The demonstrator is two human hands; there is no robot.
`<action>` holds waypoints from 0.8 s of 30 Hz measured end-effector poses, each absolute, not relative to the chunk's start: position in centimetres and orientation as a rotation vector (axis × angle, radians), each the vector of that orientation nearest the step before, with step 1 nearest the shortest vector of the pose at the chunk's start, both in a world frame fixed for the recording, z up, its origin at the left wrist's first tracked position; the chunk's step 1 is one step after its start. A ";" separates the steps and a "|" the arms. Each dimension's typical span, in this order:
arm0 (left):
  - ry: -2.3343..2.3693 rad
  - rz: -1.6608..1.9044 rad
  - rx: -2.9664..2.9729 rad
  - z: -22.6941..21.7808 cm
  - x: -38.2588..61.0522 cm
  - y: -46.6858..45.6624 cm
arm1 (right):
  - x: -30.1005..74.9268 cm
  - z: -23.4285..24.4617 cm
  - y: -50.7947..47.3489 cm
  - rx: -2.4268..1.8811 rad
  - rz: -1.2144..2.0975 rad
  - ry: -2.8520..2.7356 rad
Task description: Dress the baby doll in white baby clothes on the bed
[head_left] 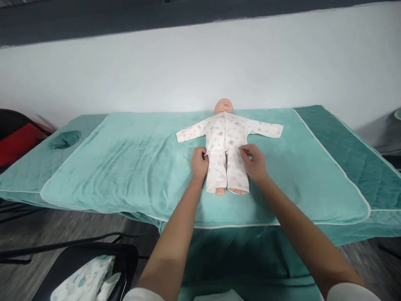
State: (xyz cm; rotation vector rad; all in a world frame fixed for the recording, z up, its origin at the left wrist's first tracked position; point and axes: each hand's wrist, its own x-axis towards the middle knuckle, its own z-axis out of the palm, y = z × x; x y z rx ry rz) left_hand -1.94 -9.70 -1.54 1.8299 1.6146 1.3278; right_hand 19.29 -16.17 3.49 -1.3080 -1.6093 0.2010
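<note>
A baby doll (pixel 223 106) lies on its back, head toward the wall, its feet just showing below the trouser legs. It wears a white printed long-sleeved shirt (pixel 221 130) with the sleeves spread out, and matching trousers (pixel 216 175). At the shirt's lower left corner, my left hand (pixel 199 164) is closed with the fingertips pinching the hem. My right hand (pixel 254 162) pinches the hem on the other side, thumb and forefinger together over the top of the trousers. Inside the sleeves, the doll's hands are hidden.
A green velvet cover (pixel 131 167) with pale piping lies over the massage bed (pixel 351 154), which has a face hole (pixel 65 139) at its left end. A white wall (pixel 140 71) stands behind. Printed cloth (pixel 89 278) rests on a black chair (pixel 125 255) at lower left.
</note>
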 end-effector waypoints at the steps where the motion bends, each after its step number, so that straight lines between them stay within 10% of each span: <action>1: 1.598 1.327 1.844 -1.5 -2.0 -9.7 | 19.7 3.0 -16.4 -1.328 0.291 -1.503; 24: 1.964 1.341 1.664 -1.6 -13.6 -15.5 | 26.1 -0.5 -17.5 -1.269 0.749 -0.887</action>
